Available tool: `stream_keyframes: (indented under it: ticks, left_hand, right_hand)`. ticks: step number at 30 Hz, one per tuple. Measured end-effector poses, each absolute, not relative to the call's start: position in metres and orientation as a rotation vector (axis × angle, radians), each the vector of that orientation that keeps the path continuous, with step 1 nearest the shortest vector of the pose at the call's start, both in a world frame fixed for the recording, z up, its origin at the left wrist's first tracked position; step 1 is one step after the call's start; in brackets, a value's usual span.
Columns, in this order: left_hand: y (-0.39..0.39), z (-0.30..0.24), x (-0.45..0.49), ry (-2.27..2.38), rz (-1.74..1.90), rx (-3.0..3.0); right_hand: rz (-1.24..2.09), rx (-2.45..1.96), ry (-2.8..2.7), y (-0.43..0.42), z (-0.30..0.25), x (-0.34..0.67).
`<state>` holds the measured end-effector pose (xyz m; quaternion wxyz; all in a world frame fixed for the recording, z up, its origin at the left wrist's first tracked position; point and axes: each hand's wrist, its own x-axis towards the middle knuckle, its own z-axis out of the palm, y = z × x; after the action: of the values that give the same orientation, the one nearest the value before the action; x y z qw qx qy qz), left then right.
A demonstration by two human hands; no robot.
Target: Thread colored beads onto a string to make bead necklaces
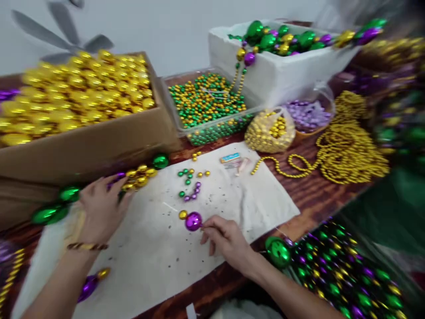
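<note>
My right hand (224, 237) is closed in a pinch at the right side of a shiny purple ball bead (193, 221). A smaller gold bead (183, 215) sits against that ball, and a thin pale string (170, 207) shows just beyond it. My left hand (102, 199), a beaded bracelet on its wrist, reaches over the cloth's far left edge with fingers apart. Beside its fingertips lie a pile of gold beads (137, 177) and some purple beads (116, 178), partly hidden. Large green beads (69, 193) lie left of this hand.
A white cloth (215, 248) covers part of the wooden table, with small loose beads (188, 181) on it. Behind stand a cardboard box (133, 137) of gold balls, a clear bin (212, 119) of small beads and a foam box (245, 66). Gold bead strands (352, 155) lie right.
</note>
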<state>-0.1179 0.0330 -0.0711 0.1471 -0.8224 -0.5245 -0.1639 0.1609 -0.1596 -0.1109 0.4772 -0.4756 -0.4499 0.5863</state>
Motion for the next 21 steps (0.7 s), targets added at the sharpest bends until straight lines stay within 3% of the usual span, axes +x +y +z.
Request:
stream_keyframes:
  ticks: [10, 13, 16, 21]
  left_hand:
    - [-0.063, -0.057, -0.012, -1.513, -0.831, -3.005]
    - [-0.111, -0.063, 0.026, -1.566, -0.898, -3.21]
    - [-0.16, -0.071, 0.07, -1.324, -0.942, -3.469]
    - [-0.206, -0.086, 0.134, -1.086, -0.647, -3.544]
  right_hand:
    - [1.542, -0.902, -0.779, -0.161, -0.077, 0.179]
    - [1.458, -0.912, -0.806, -0.158, -0.048, 0.209]
    - [1.302, -1.008, -0.874, -0.155, -0.023, 0.246]
    - [1.097, -1.091, -0.945, -0.152, 0.001, 0.285]
